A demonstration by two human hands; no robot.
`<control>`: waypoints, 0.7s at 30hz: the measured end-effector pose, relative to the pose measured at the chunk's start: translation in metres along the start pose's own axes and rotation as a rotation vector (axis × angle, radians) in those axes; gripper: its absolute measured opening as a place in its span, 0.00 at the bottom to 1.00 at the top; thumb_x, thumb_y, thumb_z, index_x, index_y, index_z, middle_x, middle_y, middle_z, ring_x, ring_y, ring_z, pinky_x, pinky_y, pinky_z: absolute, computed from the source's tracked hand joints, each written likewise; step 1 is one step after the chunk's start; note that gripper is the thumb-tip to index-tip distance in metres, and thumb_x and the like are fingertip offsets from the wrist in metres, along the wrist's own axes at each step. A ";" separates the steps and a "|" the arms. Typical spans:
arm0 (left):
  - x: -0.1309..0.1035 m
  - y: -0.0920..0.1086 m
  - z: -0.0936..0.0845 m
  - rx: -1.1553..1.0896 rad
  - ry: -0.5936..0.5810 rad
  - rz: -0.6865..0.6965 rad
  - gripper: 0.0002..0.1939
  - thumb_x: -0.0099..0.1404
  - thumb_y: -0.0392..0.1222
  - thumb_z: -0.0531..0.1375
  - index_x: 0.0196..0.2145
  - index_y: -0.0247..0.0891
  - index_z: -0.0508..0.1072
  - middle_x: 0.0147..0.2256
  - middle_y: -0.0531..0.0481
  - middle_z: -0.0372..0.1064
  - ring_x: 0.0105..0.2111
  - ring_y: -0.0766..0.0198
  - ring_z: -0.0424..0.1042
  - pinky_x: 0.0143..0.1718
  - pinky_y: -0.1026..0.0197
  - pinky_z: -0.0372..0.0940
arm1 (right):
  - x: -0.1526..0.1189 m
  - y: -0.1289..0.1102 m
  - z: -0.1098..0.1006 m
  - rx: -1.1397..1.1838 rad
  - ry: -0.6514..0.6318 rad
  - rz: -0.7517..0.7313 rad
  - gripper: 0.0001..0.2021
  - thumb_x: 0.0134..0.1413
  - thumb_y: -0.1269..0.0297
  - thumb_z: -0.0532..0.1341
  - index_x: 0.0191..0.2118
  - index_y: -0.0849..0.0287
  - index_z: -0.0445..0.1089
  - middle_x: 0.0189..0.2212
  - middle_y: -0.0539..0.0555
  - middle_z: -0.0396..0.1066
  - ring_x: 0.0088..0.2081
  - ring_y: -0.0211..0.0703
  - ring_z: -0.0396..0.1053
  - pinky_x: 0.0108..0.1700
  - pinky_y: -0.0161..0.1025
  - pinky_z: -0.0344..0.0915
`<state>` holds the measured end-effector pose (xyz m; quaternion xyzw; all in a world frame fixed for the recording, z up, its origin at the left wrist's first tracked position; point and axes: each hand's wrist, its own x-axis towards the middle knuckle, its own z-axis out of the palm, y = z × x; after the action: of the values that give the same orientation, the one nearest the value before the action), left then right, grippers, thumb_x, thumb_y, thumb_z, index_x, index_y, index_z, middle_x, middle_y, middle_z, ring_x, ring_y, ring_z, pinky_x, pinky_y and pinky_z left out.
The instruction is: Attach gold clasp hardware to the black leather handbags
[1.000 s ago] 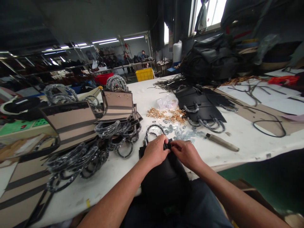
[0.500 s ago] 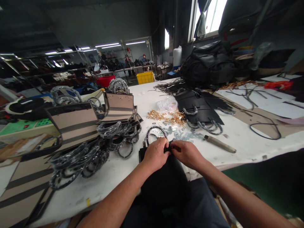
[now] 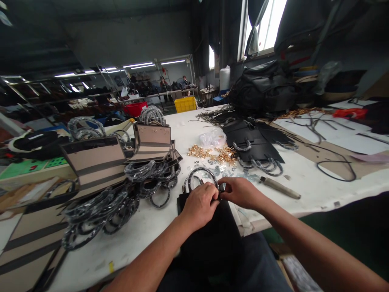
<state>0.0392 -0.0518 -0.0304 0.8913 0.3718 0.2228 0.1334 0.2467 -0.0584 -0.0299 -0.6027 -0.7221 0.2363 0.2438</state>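
Observation:
A black bag piece (image 3: 212, 239) lies over my lap and the table edge, its upper end on the tabletop. A round, plastic-wrapped handle (image 3: 202, 169) rises from that end. My left hand (image 3: 200, 205) is closed over the top edge of the bag piece, thumb and fingers together near the handle's right foot. Close beside it, my right hand (image 3: 240, 192) pinches a small dark part by the same foot; the fingers hide most of it. Past the hands lie gold-coloured metal fasteners (image 3: 226, 155) and scattered flat silvery metal pieces (image 3: 217, 167).
At left, beige-lined bag panels (image 3: 95, 160) are stacked with several wrapped handles (image 3: 117, 202). A grey-handled tool (image 3: 281, 187) lies to the right. Beyond are a clear plastic bag (image 3: 212, 138), black panels with handles (image 3: 253, 140) and dark cords (image 3: 337, 162) on the white table (image 3: 182, 129).
My right hand has drawn slightly away from my left, and the small dark part now shows at its fingertips. My left hand has turned a little lower over the edge. The view has shifted slightly.

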 end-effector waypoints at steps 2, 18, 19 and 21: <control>-0.002 -0.002 -0.002 -0.013 0.010 0.002 0.13 0.63 0.31 0.64 0.34 0.43 0.61 0.36 0.53 0.68 0.36 0.60 0.69 0.40 0.58 0.62 | 0.005 -0.001 -0.010 -0.120 -0.005 -0.047 0.15 0.46 0.59 0.72 0.44 0.46 0.81 0.27 0.46 0.76 0.29 0.42 0.71 0.31 0.36 0.56; -0.064 -0.062 0.022 -0.857 0.515 -0.675 0.46 0.55 0.48 0.72 0.66 0.40 0.58 0.57 0.39 0.72 0.58 0.44 0.72 0.59 0.44 0.67 | 0.050 0.023 0.010 0.342 -0.250 -0.001 0.12 0.48 0.55 0.72 0.33 0.58 0.76 0.24 0.46 0.72 0.28 0.40 0.68 0.29 0.34 0.58; -0.063 -0.065 0.021 -1.026 0.451 -0.698 0.43 0.55 0.50 0.72 0.64 0.39 0.63 0.55 0.40 0.74 0.55 0.44 0.74 0.57 0.46 0.69 | 0.056 0.022 0.011 0.338 -0.269 -0.005 0.13 0.47 0.54 0.72 0.33 0.58 0.76 0.24 0.47 0.73 0.28 0.40 0.69 0.29 0.34 0.59; -0.060 -0.071 0.019 -1.242 0.371 -0.705 0.34 0.54 0.50 0.72 0.56 0.38 0.72 0.51 0.41 0.78 0.52 0.44 0.76 0.54 0.49 0.70 | 0.071 0.023 0.012 0.314 -0.322 -0.017 0.13 0.47 0.53 0.73 0.33 0.57 0.77 0.24 0.47 0.74 0.28 0.41 0.70 0.29 0.33 0.60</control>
<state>-0.0317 -0.0474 -0.0939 0.4267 0.4579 0.4833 0.6121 0.2452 0.0145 -0.0487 -0.5059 -0.7111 0.4367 0.2182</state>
